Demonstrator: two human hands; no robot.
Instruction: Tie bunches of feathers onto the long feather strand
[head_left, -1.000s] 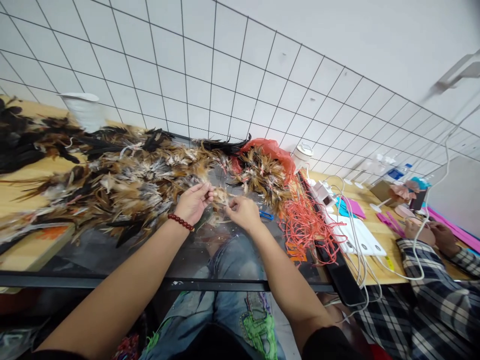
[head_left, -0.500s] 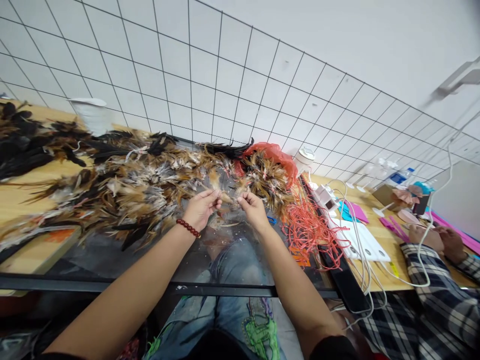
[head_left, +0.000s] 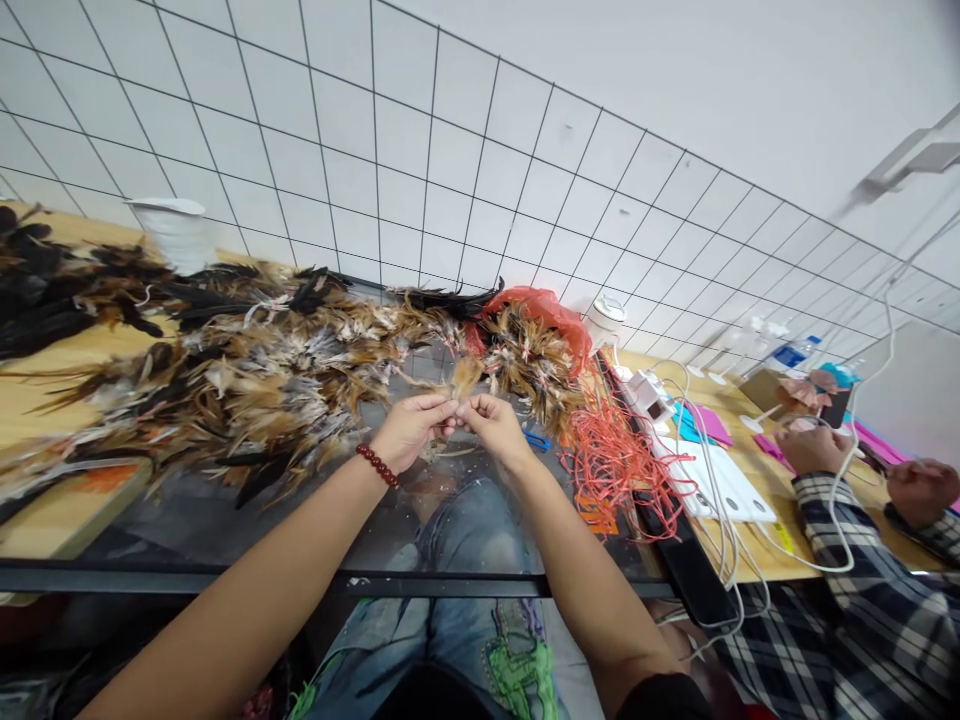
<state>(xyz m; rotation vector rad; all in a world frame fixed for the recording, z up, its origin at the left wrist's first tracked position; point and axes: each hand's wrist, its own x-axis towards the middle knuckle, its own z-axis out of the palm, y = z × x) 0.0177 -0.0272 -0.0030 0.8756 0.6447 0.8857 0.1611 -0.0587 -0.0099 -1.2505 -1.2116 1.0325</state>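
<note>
A small tan feather [head_left: 466,375] stands up between my two hands, above the dark see-through mat [head_left: 375,530]. My left hand [head_left: 417,428], with a red bead bracelet at the wrist, is closed in a pinch at the feather's base. Fingertips nearly touching it, my right hand [head_left: 491,425] pinches at the same spot. The feather's lower end is hidden by the fingers. A large heap of brown and black feathers [head_left: 277,390] lies left of and behind my hands. More brown feathers [head_left: 529,350] sit by a red plastic bag [head_left: 551,315].
Tangled red string [head_left: 622,460] lies to the right, near a blue clip [head_left: 537,441]. White cables [head_left: 724,500] and a black phone [head_left: 694,580] come beyond it. A co-worker's hands [head_left: 814,445] are at the far right. A wire grid [head_left: 420,130] stands behind the table.
My hands have come together from slightly apart, and the tan feather now stands between them. The co-worker's hands have moved apart.
</note>
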